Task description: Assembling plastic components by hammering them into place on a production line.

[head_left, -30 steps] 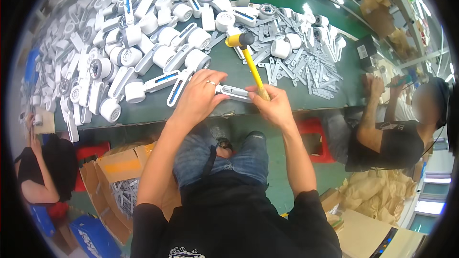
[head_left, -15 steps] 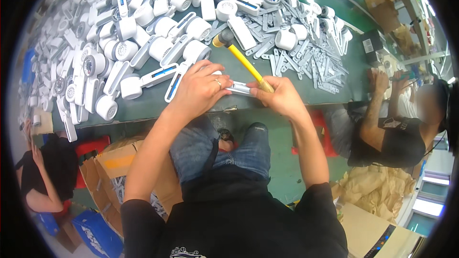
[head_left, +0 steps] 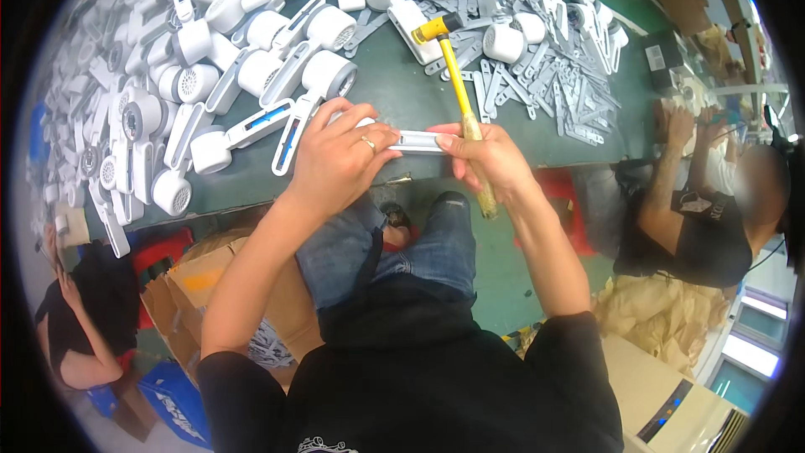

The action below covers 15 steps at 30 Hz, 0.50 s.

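My left hand (head_left: 340, 147) is closed around one end of a white handheld unit (head_left: 418, 142) with a long grey-lined handle, and hides most of that end. It looks like the handheld fans with round grilled heads lying about. Thumb and fingers of my right hand (head_left: 486, 156) pinch the handle's other end. The same hand also keeps hold of a small mallet (head_left: 458, 75) with a yellow shaft and a yellow and black head. The mallet slants up and away, its head over the table (head_left: 381, 105), its grip end sticking out below my palm.
Many white fans (head_left: 197, 84) are heaped at the left and far side. Thin grey strips (head_left: 545, 92) lie piled at the right, beside my right hand. A cardboard box (head_left: 189, 285) with grey parts stands by my left. Co-workers sit at both sides.
The mallet has swung more upright, its head shifting right and its grip end now showing below my hand. The white unit is tilted less and shows more of its length between my hands.
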Each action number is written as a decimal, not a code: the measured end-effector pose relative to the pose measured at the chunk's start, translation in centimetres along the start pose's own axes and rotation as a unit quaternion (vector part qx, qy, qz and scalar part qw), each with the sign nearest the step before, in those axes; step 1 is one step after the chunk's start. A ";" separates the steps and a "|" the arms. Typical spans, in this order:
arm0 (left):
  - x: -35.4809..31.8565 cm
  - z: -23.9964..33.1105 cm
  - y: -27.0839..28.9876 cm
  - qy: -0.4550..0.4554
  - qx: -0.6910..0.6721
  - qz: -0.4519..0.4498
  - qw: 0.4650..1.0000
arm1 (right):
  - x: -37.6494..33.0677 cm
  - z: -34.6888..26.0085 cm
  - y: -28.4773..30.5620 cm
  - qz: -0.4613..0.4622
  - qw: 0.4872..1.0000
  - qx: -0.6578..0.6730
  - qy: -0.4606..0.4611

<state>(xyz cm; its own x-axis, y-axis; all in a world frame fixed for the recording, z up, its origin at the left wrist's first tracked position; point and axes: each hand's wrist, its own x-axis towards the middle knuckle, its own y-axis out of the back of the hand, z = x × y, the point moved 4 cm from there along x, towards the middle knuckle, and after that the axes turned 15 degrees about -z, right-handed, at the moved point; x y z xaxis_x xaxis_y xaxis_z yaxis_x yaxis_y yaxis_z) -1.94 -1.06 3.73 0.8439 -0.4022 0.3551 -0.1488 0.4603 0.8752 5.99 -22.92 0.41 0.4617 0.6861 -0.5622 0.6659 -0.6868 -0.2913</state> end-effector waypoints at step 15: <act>1.7 -0.6 -1.0 -0.118 0.021 -0.087 0.989 | 0.1 0.7 -0.6 0.031 0.997 -0.032 0.068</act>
<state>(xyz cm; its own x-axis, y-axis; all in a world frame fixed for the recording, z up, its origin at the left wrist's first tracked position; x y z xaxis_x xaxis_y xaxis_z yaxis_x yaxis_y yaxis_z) -0.05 -1.75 3.26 0.7161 -0.6474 0.2609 -0.0377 0.3374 0.9406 5.23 -22.65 -0.05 0.5759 0.6722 -0.4653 0.6675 -0.7153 -0.2071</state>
